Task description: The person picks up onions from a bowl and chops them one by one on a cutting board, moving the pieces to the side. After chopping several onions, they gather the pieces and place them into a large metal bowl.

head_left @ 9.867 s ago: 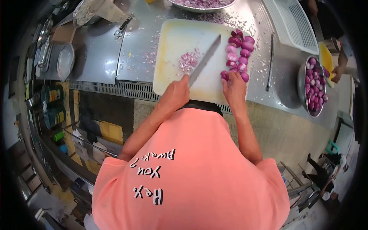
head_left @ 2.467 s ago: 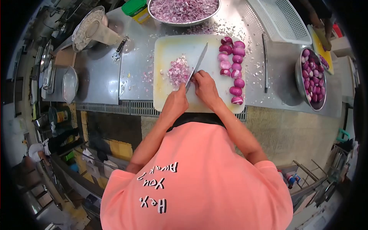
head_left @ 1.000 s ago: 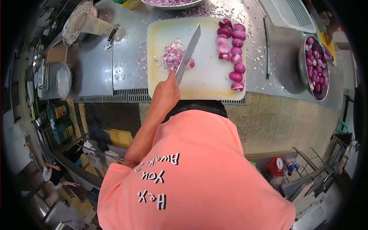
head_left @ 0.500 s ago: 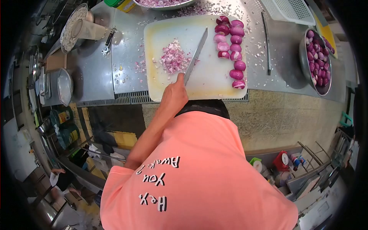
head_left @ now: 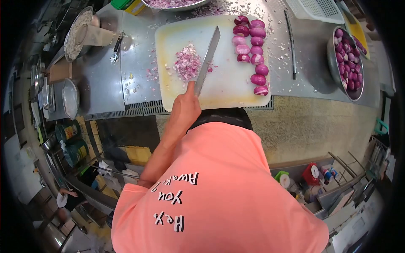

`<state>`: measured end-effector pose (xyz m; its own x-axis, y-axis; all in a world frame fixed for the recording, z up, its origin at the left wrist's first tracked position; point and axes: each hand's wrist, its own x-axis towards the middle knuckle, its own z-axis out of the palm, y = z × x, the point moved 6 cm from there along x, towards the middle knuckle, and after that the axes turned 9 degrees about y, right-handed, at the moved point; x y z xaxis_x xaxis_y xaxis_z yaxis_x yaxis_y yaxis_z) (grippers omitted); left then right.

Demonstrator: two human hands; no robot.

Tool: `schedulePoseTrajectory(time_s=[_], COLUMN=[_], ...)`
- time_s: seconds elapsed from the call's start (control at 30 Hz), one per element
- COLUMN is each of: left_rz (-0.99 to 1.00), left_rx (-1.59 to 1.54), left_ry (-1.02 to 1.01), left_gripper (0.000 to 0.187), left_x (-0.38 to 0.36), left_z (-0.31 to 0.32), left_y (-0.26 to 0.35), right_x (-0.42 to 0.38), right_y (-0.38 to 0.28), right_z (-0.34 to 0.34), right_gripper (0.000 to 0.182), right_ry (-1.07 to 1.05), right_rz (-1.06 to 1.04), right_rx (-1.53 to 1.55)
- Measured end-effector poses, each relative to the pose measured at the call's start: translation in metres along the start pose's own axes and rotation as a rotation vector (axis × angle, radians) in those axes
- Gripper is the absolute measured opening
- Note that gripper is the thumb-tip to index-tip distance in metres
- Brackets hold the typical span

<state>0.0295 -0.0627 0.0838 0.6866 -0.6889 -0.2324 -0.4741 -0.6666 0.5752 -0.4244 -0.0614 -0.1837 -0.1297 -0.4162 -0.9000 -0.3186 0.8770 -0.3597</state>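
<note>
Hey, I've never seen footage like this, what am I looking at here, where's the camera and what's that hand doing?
There is no machine: a person in a pink shirt works with bare hands. The one camera sits on the person's head and looks down, so the fisheye view bends everything. On the steel counter lies a white cutting board. It carries a pile of chopped onion and two rows of peeled onion halves. The left hand grips a long knife beside the pile. The right hand is out of view. A metal bowl of whole onions stands at the right.

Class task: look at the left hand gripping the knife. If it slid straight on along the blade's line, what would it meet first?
Probably the chopped onion pile beside the knife; the left hand points up the cutting board.
</note>
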Motion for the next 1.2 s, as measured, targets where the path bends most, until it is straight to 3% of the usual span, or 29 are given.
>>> schedulePoseTrajectory(time_s=[0.33, 0.5, 0.63, 0.7, 0.9, 0.97, 1.13, 1.2], left_rz=[-0.001, -0.035, -0.028, 0.055, 0.048, 0.046, 0.033, 0.121], left_rx=[0.047, -0.079, -0.015, -0.069, -0.058, -0.083, -0.133, -0.216], left_ry=[-0.007, 0.004, -0.033, 0.008, 0.055, 0.023, -0.141, -0.173], left_gripper=[0.036, 0.035, 0.036, 0.030, 0.024, 0.024, 0.025, 0.038], left_x=[0.002, -0.006, 0.003, 0.003, 0.010, 0.007, -0.025, -0.030], left_z=[0.004, -0.008, 0.016, 0.005, 0.015, 0.003, -0.006, 0.005], left_y=[-0.006, 0.007, -0.006, 0.002, -0.009, -0.005, -0.024, -0.056], right_x=[-0.004, -0.007, -0.009, -0.010, -0.016, -0.023, -0.120, -0.149], right_y=[0.003, 0.007, 0.011, 0.009, -0.013, -0.040, -0.211, -0.270], right_z=[-0.004, -0.006, -0.006, -0.010, -0.012, -0.014, 0.021, 0.049], right_gripper=[0.040, 0.039, 0.038, 0.038, 0.037, 0.037, 0.030, 0.026], right_ry=[0.013, 0.025, 0.027, 0.036, 0.069, 0.113, 0.293, 0.300], right_rz=[-0.006, 0.002, -0.001, -0.013, -0.101, -0.219, -0.937, -1.060], right_rx=[0.003, 0.013, 0.013, 0.016, 0.001, -0.030, -0.226, -0.262])
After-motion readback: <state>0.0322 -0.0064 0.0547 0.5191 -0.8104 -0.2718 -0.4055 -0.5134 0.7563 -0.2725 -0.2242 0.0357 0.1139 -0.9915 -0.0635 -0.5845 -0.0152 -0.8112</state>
